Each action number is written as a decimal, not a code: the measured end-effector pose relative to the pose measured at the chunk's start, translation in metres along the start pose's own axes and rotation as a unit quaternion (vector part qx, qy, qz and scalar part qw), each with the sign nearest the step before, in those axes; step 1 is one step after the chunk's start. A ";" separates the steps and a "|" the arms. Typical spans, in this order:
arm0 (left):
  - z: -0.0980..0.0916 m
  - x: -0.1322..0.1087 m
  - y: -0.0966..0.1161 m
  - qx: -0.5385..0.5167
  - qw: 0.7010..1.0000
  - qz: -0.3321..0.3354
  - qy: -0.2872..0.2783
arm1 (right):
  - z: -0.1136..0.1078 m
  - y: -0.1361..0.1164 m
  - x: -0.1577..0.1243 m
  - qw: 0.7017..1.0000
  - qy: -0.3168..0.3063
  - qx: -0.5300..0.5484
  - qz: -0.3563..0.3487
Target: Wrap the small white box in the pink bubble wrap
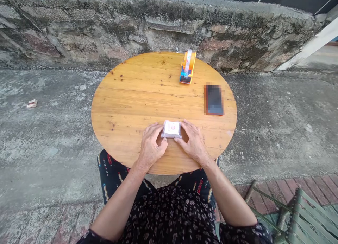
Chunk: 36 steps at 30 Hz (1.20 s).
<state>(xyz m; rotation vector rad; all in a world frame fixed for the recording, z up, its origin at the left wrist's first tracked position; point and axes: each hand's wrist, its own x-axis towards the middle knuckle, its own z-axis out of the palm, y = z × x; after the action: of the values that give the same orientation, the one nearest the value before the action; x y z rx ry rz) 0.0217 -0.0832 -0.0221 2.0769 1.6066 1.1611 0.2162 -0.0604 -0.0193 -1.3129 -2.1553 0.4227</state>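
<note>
A small deck of cards (171, 128), pale with a red mark on top, lies near the front of the round wooden table (137, 96). My left hand (151, 145) grips its left side with curled fingers. My right hand (193, 142) holds its right side, thumb against the near edge. Both hands rest on the tabletop.
An orange and blue card box (187, 67) lies at the table's far side. A dark phone (213, 100) lies flat at the right. A stone wall (158, 29) runs behind. A green chair (298, 216) stands at lower right. Litter (32, 103) lies on the concrete at left.
</note>
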 end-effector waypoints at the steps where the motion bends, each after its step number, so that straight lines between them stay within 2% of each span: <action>1: 0.000 0.000 0.000 0.004 1.000 0.004 0.000 | -0.001 0.000 0.000 1.000 -0.001 -0.002 -0.006; 9: 0.001 0.000 -0.001 0.005 1.000 0.015 0.015 | -0.002 0.001 0.000 1.000 -0.003 0.009 -0.015; 16: -0.001 0.000 0.005 -0.004 1.000 -0.007 0.006 | -0.001 -0.002 -0.001 1.000 0.000 0.009 0.004; 21: -0.002 -0.003 0.006 -0.022 0.999 -0.038 0.026 | -0.002 -0.003 -0.002 1.000 0.015 0.017 0.018; 30: 0.000 -0.001 0.005 -0.013 0.999 -0.034 0.008 | -0.006 -0.003 0.000 1.000 -0.012 0.008 0.006; 36: 0.000 -0.001 0.006 -0.017 0.999 -0.034 0.016 | -0.004 -0.003 -0.001 1.000 -0.010 0.009 -0.003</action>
<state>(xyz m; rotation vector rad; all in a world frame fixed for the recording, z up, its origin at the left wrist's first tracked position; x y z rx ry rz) 0.0256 -0.0864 -0.0183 1.9762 1.6475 1.1966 0.2167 -0.0624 -0.0148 -1.2963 -2.1663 0.4535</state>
